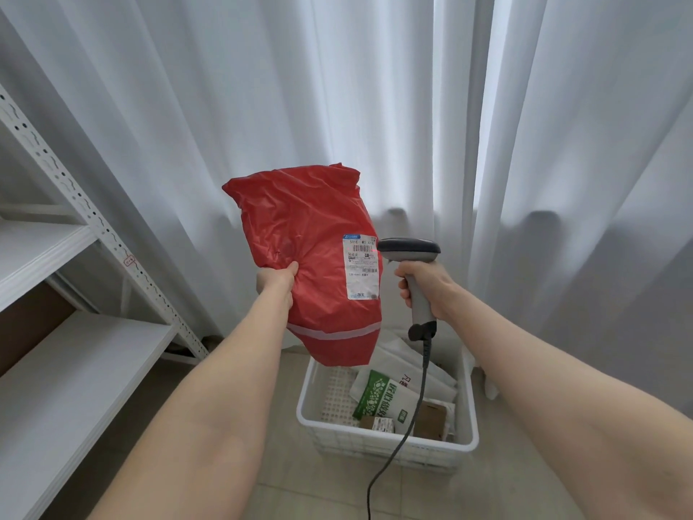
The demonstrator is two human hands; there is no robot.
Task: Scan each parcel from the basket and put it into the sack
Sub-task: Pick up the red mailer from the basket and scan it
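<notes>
A big white curtain (262, 88) is hanging across the whole back, reaching down to the pale tiled floor (300, 497). A white metal shelf (56, 234) is standing on the left side.

A white basket (382, 442) is sitting on the floor, near the curtain and below the hands. A few parcels are lying inside it: a green and white bag (386, 401), a white bag (397, 354) behind it, a brown box (431, 416) and a small box (377, 424) next to the front wall.

The red parcel (300, 234) is hanging in the air above the basket, up in front of the curtain. It is a soft, crinkly plastic bag. The left hand (275, 281) is holding it by its left edge, with the thumb on the front and the fingers tucked behind, pinching the plastic tight.

The right hand (427, 290) is gripping the handle of a grey scanner (410, 249), with all its fingers curled around it. The scanner is standing upright just beside the red parcel, and its dark head is pointing at the white label (360, 268) on the right side of the parcel. A thin red line of light is showing across the label.

A grey cable (397, 444) is hanging from the bottom of the scanner, running down over the basket and on toward the floor.
</notes>
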